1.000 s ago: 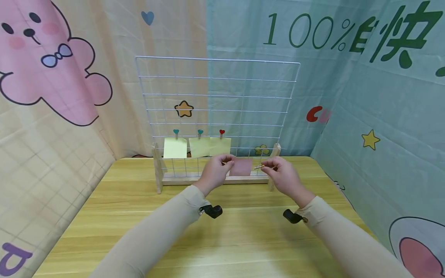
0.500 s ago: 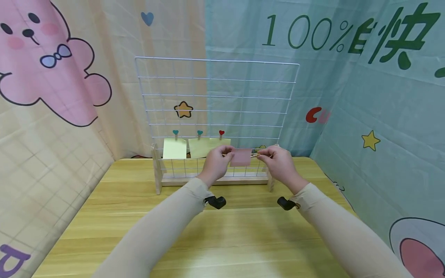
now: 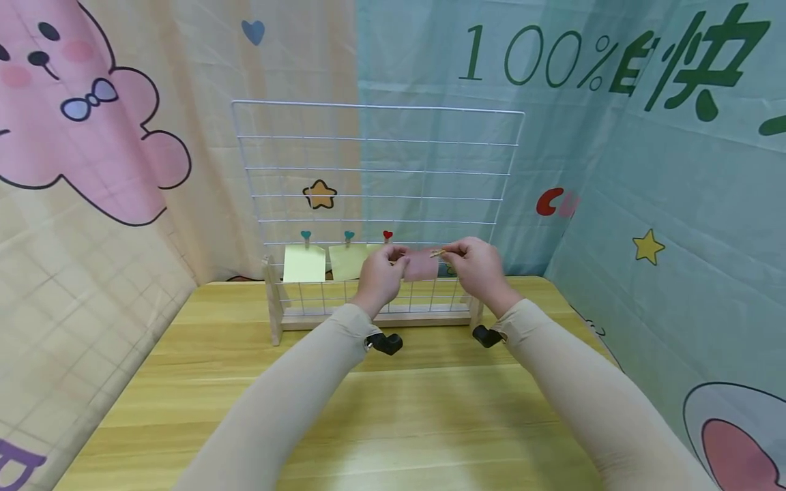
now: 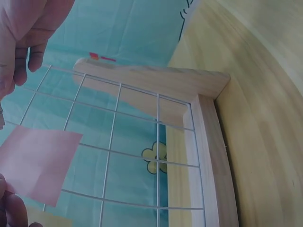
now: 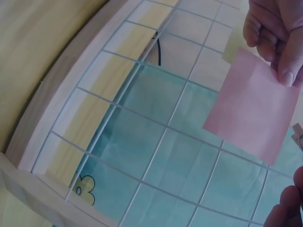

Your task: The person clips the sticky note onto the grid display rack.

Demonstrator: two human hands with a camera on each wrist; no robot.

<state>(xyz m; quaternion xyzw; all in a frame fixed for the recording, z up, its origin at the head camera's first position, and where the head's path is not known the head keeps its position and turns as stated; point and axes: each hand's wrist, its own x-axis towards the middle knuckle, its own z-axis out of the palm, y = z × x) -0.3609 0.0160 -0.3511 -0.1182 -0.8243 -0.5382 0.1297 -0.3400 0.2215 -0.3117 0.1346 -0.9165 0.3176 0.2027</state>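
My left hand (image 3: 379, 278) pinches a pink paper note (image 3: 421, 266) by its left edge, holding it up against the lower part of a white wire grid rack (image 3: 381, 106). A small wooden clothespin (image 3: 437, 253) is pinched between the thumb and fingers of my right hand (image 3: 477, 268), overlapping the note's upper right corner in the head view. In the right wrist view the clothespin (image 5: 297, 135) shows only partly at the frame's edge, beside the note (image 5: 253, 106). The left wrist view shows the note (image 4: 40, 161) in front of the grid wires.
Left of the pink note, yellow notes (image 3: 304, 264) hang in a row from pegs with teal (image 3: 306, 234) and red hearts (image 3: 387, 234); my left hand partly hides the rightmost. Wooden feet (image 3: 273, 303) hold the rack on the wooden table (image 3: 381, 402). Printed curtains (image 3: 589, 157) surround it.
Both hands have risen toward the grid, the pink note going up to the yellow notes' level. My right hand has moved left, bringing the clothespin from beside the note to its upper right corner.
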